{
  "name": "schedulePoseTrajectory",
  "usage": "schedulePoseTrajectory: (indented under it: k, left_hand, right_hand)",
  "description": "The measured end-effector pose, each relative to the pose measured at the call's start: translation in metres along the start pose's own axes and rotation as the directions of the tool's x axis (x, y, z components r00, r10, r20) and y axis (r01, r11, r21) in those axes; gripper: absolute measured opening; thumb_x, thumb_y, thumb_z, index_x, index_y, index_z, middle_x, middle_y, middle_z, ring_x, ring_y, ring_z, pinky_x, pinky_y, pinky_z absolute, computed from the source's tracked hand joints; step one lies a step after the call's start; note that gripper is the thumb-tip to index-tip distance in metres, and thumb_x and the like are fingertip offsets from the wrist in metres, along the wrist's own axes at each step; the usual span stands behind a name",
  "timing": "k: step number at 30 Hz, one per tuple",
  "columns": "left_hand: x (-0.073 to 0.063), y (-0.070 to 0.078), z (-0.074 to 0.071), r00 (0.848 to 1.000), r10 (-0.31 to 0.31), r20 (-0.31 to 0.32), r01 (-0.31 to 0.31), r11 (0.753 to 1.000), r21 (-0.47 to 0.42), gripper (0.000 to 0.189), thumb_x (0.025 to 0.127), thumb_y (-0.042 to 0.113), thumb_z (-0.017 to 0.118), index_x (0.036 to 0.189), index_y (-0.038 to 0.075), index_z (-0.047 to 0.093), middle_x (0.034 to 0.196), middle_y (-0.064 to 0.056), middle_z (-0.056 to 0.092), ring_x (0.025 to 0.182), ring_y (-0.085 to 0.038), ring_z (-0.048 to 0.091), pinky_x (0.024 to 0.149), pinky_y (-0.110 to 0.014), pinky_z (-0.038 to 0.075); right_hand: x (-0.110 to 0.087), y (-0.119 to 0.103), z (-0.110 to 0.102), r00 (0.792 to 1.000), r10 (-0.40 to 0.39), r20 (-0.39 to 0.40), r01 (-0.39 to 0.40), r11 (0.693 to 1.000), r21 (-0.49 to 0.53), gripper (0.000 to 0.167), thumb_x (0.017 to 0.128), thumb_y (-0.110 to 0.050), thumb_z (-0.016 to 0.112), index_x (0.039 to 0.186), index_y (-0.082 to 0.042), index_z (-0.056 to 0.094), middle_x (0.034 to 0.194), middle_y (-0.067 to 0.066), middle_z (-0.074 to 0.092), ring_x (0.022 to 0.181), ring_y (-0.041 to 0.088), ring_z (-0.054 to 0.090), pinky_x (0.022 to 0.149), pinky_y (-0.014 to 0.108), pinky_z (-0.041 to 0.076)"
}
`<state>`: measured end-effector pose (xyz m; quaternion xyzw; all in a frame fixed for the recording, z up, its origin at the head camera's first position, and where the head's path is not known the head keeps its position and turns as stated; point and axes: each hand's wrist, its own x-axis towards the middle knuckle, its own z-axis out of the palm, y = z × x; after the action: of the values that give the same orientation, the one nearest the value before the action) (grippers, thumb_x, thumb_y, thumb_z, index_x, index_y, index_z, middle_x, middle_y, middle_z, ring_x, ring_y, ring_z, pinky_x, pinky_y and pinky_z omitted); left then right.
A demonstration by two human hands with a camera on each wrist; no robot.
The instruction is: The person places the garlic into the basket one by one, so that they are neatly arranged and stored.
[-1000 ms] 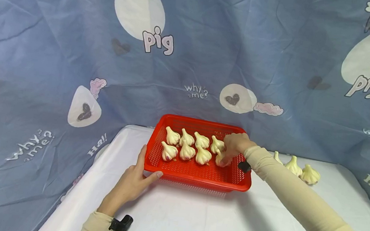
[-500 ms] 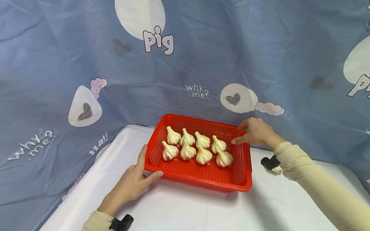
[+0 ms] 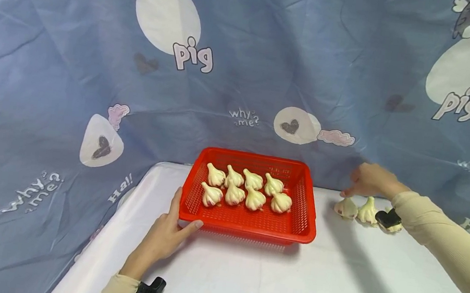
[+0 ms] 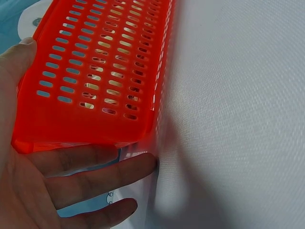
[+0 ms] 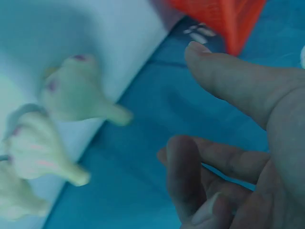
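Note:
A red plastic basket holds several garlic bulbs in two rows. My left hand rests at its front left corner, thumb at the front rim and index finger along the left side. In the left wrist view, the other fingers extend fairly straight below the basket wall. To the right of the basket, my right hand is over a garlic bulb. The right wrist view shows its thumb and bent fingers spread apart with nothing between them, beside the nearest garlic bulb.
Two more bulbs continue the row at right: a middle garlic bulb and an outer garlic bulb, partly hidden by the black wrist mount. A blue printed curtain hangs behind the white-covered table.
My right hand has come out of the basket, leaving a garlic bulb in the front row, and moved right to the loose bulbs. My left hand has stayed at the corner.

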<state>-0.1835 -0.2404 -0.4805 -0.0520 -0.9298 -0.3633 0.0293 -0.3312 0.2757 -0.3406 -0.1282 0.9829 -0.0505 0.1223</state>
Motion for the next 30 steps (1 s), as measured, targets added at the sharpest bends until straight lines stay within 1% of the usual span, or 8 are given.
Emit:
schedulePoseTrajectory:
  k: [3,8,11,14,19,22,27,30]
  left_hand:
    - [-0.001,0.0,-0.001,1.0,-0.005,0.001,0.005,1.0,0.0,0.113,0.095,0.062,0.071,0.172,0.019,0.001,0.081,-0.002,0.073,0.073,-0.006,0.067,0.087,-0.047,0.055]
    - [-0.002,-0.001,-0.001,1.0,-0.006,0.001,0.006,1.0,0.001,0.112,0.095,0.062,0.072,0.172,0.021,0.001,0.078,-0.001,0.071,0.07,-0.006,0.065,0.083,-0.044,0.055]
    - [-0.002,-0.001,0.0,1.0,0.0,-0.005,0.0,1.0,-0.006,0.112,0.095,0.061,0.072,0.172,0.02,0.003,0.077,0.0,0.071,0.069,-0.006,0.065,0.081,-0.043,0.055]
    - [-0.002,0.0,0.0,1.0,0.007,-0.011,-0.007,1.0,-0.008,0.111,0.095,0.061,0.072,0.172,0.02,0.004,0.077,0.0,0.072,0.069,-0.005,0.066,0.082,-0.043,0.055]
    - [-0.001,0.001,0.0,1.0,0.005,-0.009,-0.005,1.0,-0.004,0.111,0.095,0.062,0.071,0.172,0.02,0.003,0.078,-0.001,0.072,0.071,-0.006,0.066,0.085,-0.047,0.056]
    - [-0.001,0.001,-0.001,1.0,0.004,-0.003,-0.004,1.0,-0.003,0.111,0.096,0.062,0.071,0.172,0.019,0.002,0.078,-0.001,0.071,0.072,-0.007,0.066,0.086,-0.048,0.056]
    - [-0.001,0.002,-0.002,1.0,0.002,0.002,-0.002,1.0,0.002,0.111,0.096,0.062,0.07,0.172,0.019,0.001,0.078,-0.001,0.071,0.076,-0.009,0.067,0.088,-0.05,0.056]
    - [-0.002,0.002,-0.003,1.0,-0.002,0.003,0.002,1.0,0.002,0.112,0.096,0.062,0.07,0.172,0.019,0.001,0.08,-0.002,0.072,0.076,-0.009,0.068,0.088,-0.05,0.056]
  right_hand:
    - [-0.006,0.011,0.01,0.999,0.005,0.04,-0.006,1.0,0.023,0.045,0.081,-0.05,0.086,0.075,-0.011,0.066,0.073,0.001,0.063,0.07,0.02,0.057,0.059,0.037,0.044]
    - [-0.009,0.025,0.034,1.0,0.013,0.017,-0.014,0.997,0.071,0.044,0.081,-0.046,0.086,0.071,-0.012,0.061,0.071,0.0,0.059,0.07,0.02,0.054,0.059,0.035,0.039]
    - [-0.013,0.03,0.046,1.0,0.001,-0.016,0.0,0.998,0.069,0.044,0.08,-0.046,0.087,0.088,-0.004,0.074,0.084,0.009,0.071,0.079,0.028,0.065,0.063,0.042,0.05]
    - [-0.015,0.033,0.058,1.0,-0.016,-0.026,0.018,0.997,0.077,0.044,0.081,-0.044,0.087,0.094,-0.003,0.077,0.089,0.013,0.075,0.08,0.031,0.068,0.067,0.044,0.053]
    - [-0.016,0.033,0.076,1.0,-0.001,-0.02,0.004,0.989,0.148,0.036,0.083,-0.043,0.085,0.074,-0.015,0.065,0.063,-0.005,0.05,0.065,0.018,0.051,0.057,0.033,0.035]
    - [-0.017,0.032,0.082,0.999,0.029,-0.023,-0.025,0.986,0.165,0.039,0.084,-0.046,0.085,0.087,-0.01,0.072,0.065,-0.004,0.049,0.067,0.018,0.051,0.056,0.033,0.035]
    - [-0.019,0.034,0.087,0.997,0.057,-0.053,-0.05,0.99,0.133,0.063,0.085,-0.049,0.084,0.118,0.003,0.072,0.087,0.012,0.072,0.079,0.028,0.064,0.06,0.043,0.048]
    - [-0.017,0.035,0.091,0.994,0.057,-0.094,-0.045,0.992,0.122,0.066,0.084,-0.051,0.085,0.117,0.004,0.072,0.095,0.016,0.076,0.083,0.032,0.069,0.061,0.046,0.052]
